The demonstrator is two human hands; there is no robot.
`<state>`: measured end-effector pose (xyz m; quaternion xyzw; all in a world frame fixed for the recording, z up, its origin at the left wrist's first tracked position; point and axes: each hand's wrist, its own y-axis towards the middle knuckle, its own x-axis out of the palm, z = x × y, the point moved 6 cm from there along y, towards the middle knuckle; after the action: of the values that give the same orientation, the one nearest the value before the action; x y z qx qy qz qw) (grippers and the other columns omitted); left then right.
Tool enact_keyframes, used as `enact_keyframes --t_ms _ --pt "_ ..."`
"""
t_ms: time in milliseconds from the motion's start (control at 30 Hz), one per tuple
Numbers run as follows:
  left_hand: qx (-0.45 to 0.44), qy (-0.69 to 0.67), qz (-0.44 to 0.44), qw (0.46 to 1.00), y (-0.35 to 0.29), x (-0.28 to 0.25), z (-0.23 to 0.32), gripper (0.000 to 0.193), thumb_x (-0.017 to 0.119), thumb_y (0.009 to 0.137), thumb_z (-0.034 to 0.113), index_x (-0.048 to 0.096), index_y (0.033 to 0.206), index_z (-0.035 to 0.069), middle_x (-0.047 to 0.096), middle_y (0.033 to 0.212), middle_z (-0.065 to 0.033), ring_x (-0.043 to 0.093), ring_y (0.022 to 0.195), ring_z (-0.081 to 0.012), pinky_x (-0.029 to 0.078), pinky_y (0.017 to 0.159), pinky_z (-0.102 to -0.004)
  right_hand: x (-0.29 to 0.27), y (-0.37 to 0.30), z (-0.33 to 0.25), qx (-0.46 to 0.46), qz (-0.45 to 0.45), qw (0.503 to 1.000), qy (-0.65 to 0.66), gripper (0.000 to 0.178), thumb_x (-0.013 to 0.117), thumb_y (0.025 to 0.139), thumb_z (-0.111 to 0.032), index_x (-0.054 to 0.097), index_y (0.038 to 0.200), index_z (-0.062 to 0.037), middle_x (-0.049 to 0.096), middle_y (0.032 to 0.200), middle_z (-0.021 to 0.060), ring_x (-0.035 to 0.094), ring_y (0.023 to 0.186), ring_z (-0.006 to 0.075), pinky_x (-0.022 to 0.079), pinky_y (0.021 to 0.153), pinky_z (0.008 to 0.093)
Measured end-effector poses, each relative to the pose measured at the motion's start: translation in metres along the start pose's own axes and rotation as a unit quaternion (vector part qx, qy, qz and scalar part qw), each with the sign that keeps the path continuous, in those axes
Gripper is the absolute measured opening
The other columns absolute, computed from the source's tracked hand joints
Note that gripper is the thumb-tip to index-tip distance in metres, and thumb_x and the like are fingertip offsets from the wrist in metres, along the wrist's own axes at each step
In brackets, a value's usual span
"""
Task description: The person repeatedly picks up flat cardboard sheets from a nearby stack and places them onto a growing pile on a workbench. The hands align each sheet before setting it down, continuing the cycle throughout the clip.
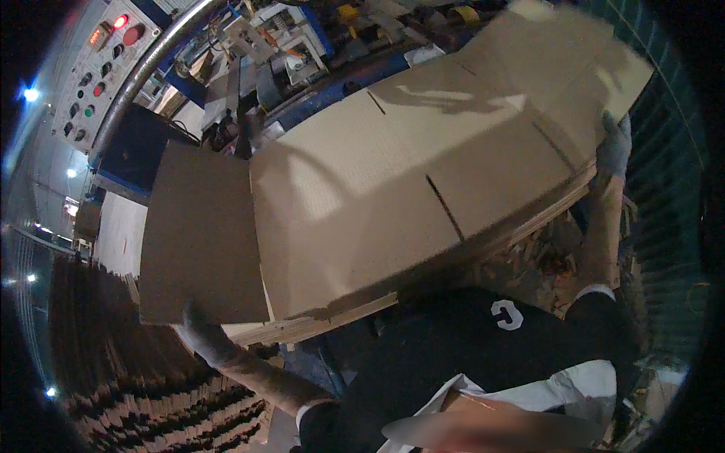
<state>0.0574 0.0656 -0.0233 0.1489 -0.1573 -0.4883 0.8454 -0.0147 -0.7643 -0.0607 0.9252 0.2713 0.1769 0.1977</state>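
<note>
Head view: I see my left hand closed on the near left corner of a stack of flat cardboard sheets, and my right hand gripping its far right edge, both gloved. The stack is held up off any surface. It looks stiff but bulky, probably heavy; opposite edges seem the best hold.
</note>
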Motion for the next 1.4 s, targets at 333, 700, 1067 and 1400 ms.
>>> enact_keyframes --t_ms 333,700,1067,1400 --pt "0.236 0.417 -0.368 0.797 -0.153 0.135 -0.035 0.046 0.054 0.075 -0.005 0.058 0.120 0.004 0.054 0.128 -0.0198 0.050 0.121 -0.0373 0.036 0.105 -0.0485 0.092 -0.217 -0.028 -0.312 -0.534 0.702 -0.354 0.033 0.062 0.075 -0.013 0.065 0.108 -0.0133 0.062 0.117 0.0090 0.055 0.113 0.0317 0.040 0.102 0.0469" --pt "0.296 0.490 -0.434 0.696 -0.117 0.173 -0.064 0.056 0.051 0.081 0.006 0.044 0.136 0.013 0.044 0.139 -0.0189 0.043 0.127 -0.0389 0.027 0.109 -0.0544 0.164 -0.156 0.025 -0.328 -0.593 0.636 -0.369 0.066 0.071 0.073 -0.045 0.053 0.124 -0.0081 0.047 0.136 0.0147 0.040 0.128 0.0339 0.028 0.108 0.0493" --pt "0.273 0.470 -0.514 0.664 -0.116 0.190 -0.069 0.053 0.056 0.082 0.010 0.046 0.134 0.012 0.042 0.140 -0.0208 0.039 0.131 -0.0396 0.025 0.110 -0.0539 0.181 -0.121 0.035 -0.372 -0.620 0.607 -0.331 0.068 0.069 0.074 -0.051 0.054 0.121 -0.0043 0.054 0.125 0.0198 0.049 0.117 0.0382 0.035 0.102 0.0477" --pt "0.241 0.390 -0.552 0.697 -0.193 0.192 -0.027 0.040 0.067 0.080 0.019 0.059 0.116 0.003 0.058 0.114 -0.0206 0.052 0.112 -0.0382 0.043 0.091 -0.0508 0.178 -0.019 0.113 0.024 -0.327 0.847 -0.419 0.049 0.054 0.090 -0.037 0.057 0.122 -0.0003 0.056 0.125 0.0235 0.053 0.117 0.0386 0.041 0.099 0.0438"
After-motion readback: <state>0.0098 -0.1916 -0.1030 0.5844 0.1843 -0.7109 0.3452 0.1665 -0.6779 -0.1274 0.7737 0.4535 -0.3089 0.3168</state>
